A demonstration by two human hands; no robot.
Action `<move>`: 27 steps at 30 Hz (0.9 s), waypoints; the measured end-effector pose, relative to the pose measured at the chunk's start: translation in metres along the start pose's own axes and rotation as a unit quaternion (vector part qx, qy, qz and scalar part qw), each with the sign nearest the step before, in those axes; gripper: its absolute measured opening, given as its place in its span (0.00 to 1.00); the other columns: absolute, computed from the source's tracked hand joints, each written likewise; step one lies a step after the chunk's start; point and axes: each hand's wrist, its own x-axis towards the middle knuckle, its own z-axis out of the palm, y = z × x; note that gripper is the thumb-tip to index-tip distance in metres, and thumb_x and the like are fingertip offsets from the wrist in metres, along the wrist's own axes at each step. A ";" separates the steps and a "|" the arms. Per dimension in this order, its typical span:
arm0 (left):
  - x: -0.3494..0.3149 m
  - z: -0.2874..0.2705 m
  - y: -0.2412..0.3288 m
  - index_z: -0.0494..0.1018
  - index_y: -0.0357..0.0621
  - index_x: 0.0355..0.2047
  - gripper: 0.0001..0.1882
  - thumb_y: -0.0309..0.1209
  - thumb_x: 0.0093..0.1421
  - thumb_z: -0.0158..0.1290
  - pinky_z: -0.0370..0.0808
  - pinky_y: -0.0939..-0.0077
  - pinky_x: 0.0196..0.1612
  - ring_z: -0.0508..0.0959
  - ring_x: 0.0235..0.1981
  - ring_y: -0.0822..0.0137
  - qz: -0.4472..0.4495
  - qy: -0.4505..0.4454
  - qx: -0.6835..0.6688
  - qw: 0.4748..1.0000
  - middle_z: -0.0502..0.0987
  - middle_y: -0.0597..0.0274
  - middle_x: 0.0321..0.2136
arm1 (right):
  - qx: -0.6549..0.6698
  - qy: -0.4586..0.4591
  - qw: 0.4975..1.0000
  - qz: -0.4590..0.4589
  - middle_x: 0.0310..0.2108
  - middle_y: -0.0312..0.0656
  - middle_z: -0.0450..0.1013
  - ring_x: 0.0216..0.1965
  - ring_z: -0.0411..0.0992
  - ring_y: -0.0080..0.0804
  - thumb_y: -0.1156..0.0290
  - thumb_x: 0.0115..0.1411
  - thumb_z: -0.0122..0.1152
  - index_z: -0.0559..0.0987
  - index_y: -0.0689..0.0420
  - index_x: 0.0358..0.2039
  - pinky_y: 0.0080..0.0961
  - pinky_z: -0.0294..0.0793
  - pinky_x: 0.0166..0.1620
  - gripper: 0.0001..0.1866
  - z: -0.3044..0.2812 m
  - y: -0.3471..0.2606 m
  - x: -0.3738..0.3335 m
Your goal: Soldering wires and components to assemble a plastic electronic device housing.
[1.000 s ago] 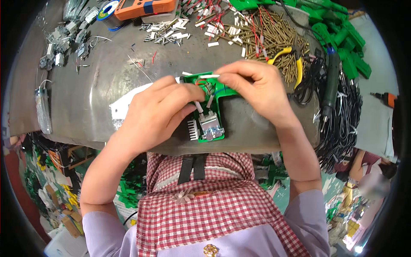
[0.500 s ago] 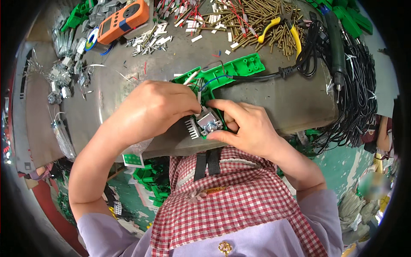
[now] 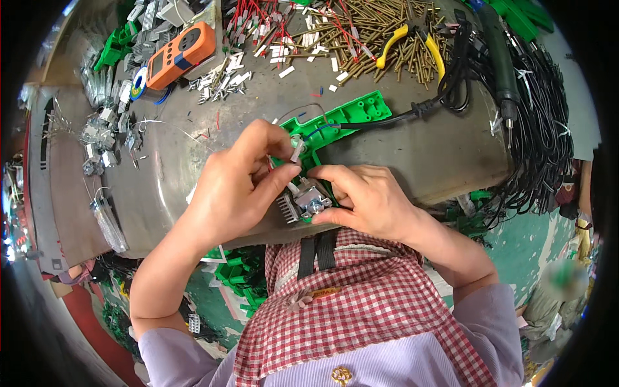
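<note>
A green plastic housing (image 3: 363,111) lies at the table's near edge, its long arm pointing away to the right. In its near end sits a metal switch-like part (image 3: 312,195) with a threaded shaft, beside a finned metal heat sink (image 3: 287,208). My right hand (image 3: 374,197) is closed around this near end, thumb and fingers on either side. Over the middle of the housing, my left hand (image 3: 235,177) pinches a small whitish sleeve-like piece (image 3: 298,149) between thumb and forefinger. Blue and brown wires run from there to a black power cord (image 3: 403,118).
Yellow-handled pliers (image 3: 391,46) rest on a heap of brass-coloured screws (image 3: 348,35). An orange meter (image 3: 180,55) stands back left near a wire spool (image 3: 138,84). At right are an electric screwdriver (image 3: 505,71) and bundled black cords (image 3: 538,129). Metal parts (image 3: 100,132) lie left.
My left hand has turned and its fingers have lifted off the switch area to the whitish piece. The housing has shifted slightly left and nearer; my right hand keeps its hold.
</note>
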 end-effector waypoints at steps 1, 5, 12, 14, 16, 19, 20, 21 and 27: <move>0.000 0.000 0.002 0.76 0.43 0.35 0.06 0.24 0.56 0.55 0.74 0.72 0.31 0.79 0.25 0.61 0.018 -0.012 0.045 0.999 0.78 0.57 0.28 | 0.001 0.002 1.000 0.002 0.22 0.43 0.72 0.26 0.74 0.44 0.56 0.49 0.68 0.70 0.58 0.46 0.36 0.71 0.31 0.28 0.000 0.000 0.000; 0.008 -0.002 0.001 0.78 0.39 0.40 0.11 0.18 0.57 0.52 0.72 0.77 0.40 0.77 0.35 0.71 0.084 -0.033 0.113 0.990 0.79 0.59 0.35 | 0.001 0.002 1.000 -0.006 0.22 0.43 0.72 0.26 0.74 0.44 0.56 0.50 0.68 0.69 0.58 0.46 0.36 0.71 0.31 0.28 0.000 -0.001 0.000; 0.016 -0.011 -0.004 0.78 0.38 0.40 0.11 0.19 0.56 0.52 0.73 0.74 0.40 0.78 0.36 0.69 0.102 -0.046 0.117 0.987 0.80 0.58 0.35 | 0.008 -0.014 1.000 0.008 0.24 0.44 0.74 0.27 0.75 0.44 0.57 0.49 0.68 0.69 0.58 0.46 0.36 0.72 0.31 0.28 -0.001 0.000 -0.001; 0.016 -0.011 -0.003 0.78 0.38 0.39 0.11 0.19 0.55 0.54 0.74 0.77 0.37 0.78 0.33 0.71 0.115 -0.034 0.101 0.988 0.80 0.59 0.34 | 0.007 -0.006 1.000 0.001 0.24 0.44 0.74 0.27 0.75 0.44 0.58 0.49 0.68 0.69 0.58 0.46 0.36 0.72 0.32 0.28 0.000 0.001 0.000; 0.012 -0.009 -0.001 0.78 0.38 0.39 0.10 0.19 0.55 0.55 0.73 0.79 0.35 0.77 0.31 0.74 0.068 -0.045 0.093 0.992 0.80 0.61 0.33 | 0.006 0.003 1.000 -0.006 0.24 0.44 0.74 0.27 0.75 0.45 0.58 0.49 0.68 0.69 0.58 0.46 0.36 0.72 0.32 0.28 0.001 0.002 0.001; 0.006 -0.004 -0.001 0.78 0.38 0.36 0.09 0.19 0.53 0.58 0.71 0.84 0.30 0.73 0.26 0.81 0.029 -0.038 0.104 0.993 0.80 0.65 0.31 | 0.022 0.046 0.999 -0.019 0.16 0.35 0.64 0.18 0.66 0.33 0.62 0.42 0.74 0.71 0.57 0.45 0.30 0.67 0.26 0.31 0.003 0.002 0.002; 0.004 -0.003 -0.002 0.78 0.40 0.35 0.08 0.21 0.53 0.58 0.69 0.83 0.27 0.70 0.22 0.80 0.060 -0.029 0.113 0.991 0.78 0.66 0.26 | 0.020 0.044 0.999 -0.019 0.16 0.35 0.64 0.18 0.66 0.33 0.62 0.42 0.74 0.71 0.57 0.45 0.30 0.67 0.26 0.31 0.003 0.002 0.001; 0.003 -0.001 -0.003 0.78 0.41 0.34 0.08 0.22 0.52 0.59 0.68 0.81 0.24 0.68 0.19 0.80 0.070 -0.034 0.125 0.989 0.76 0.66 0.21 | 0.019 0.042 0.999 -0.019 0.16 0.35 0.64 0.18 0.66 0.33 0.62 0.42 0.74 0.71 0.57 0.45 0.30 0.67 0.26 0.31 0.003 0.002 0.001; 0.006 0.001 -0.007 0.77 0.40 0.33 0.07 0.20 0.52 0.57 0.61 0.83 0.21 0.62 0.17 0.82 0.014 -0.039 0.043 0.998 0.69 0.69 0.16 | 0.014 -0.011 1.000 0.003 0.24 0.45 0.73 0.28 0.74 0.45 0.56 0.49 0.68 0.68 0.58 0.45 0.36 0.72 0.32 0.28 -0.002 0.002 0.000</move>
